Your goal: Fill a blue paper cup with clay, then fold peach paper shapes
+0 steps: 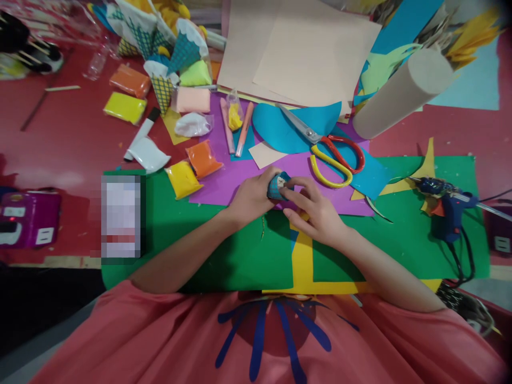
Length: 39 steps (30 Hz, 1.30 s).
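A small blue paper cone (274,188) with a dark grid pattern is gripped by my left hand (256,193), its wide opening turned up toward me. Something whitish shows inside the opening. My right hand (314,210) reaches in from the other side, thumb and fingers apart, with a fingertip at the cone's mouth; whether it pinches anything there is hidden. Both hands are above the purple sheet (248,184) and the green sheet (240,256). Just beyond my right hand lie large scissors (320,141) with one red and one yellow handle loop.
A blue glue gun (452,213) with its cord lies at the right. Packets of clay, such as an orange one (204,158), lie left of centre. Finished paper cones (162,82) stand behind them. A thick white roll (400,96) leans at the back right; a phone-like blurred rectangle (121,216) lies left.
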Motion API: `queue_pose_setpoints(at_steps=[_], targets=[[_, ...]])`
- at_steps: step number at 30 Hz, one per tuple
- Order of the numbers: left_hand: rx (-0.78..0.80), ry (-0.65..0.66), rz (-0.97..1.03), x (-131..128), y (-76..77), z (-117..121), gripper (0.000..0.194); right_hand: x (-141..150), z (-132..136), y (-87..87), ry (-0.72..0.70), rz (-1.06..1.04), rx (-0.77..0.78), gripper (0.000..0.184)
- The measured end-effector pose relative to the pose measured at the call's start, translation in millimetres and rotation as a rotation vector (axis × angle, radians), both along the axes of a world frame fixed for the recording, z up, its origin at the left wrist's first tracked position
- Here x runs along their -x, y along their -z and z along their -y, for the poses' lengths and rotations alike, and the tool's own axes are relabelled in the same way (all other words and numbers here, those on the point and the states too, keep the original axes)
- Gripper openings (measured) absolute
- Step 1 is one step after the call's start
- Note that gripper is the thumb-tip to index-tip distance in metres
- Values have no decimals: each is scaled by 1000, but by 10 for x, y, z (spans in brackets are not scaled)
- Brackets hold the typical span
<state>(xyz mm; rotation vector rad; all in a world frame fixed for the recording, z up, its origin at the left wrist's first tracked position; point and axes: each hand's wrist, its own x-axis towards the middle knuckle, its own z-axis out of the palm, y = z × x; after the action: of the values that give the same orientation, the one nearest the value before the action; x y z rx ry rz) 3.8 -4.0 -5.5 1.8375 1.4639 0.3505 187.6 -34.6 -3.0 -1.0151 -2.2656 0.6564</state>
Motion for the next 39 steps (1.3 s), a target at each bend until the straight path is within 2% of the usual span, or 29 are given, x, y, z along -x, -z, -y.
queue_pose_setpoints(at_steps=[9,17,22,27,32,36,39], targets=[[-6,-28,71,14,28,-12,33,-6,8,-13,-73,-47,122,45],[3,-21,-2,2,-24,-5,42,15,20,7,-67,-3,115,50],[1,55,-130,-16,-64,-8,43,20,33,33,-47,22,51,43],[20,90,-153,-34,-56,-5,37,30,45,2,3,55,36,37],[21,52,-129,-30,-57,-1,40,34,57,-25,9,108,63,43],[-9,-24,-79,-8,-59,3,30,21,62,-36,-27,25,113,47],[-18,-41,-25,2,-42,3,27,12,55,-46,-21,-22,142,41]])
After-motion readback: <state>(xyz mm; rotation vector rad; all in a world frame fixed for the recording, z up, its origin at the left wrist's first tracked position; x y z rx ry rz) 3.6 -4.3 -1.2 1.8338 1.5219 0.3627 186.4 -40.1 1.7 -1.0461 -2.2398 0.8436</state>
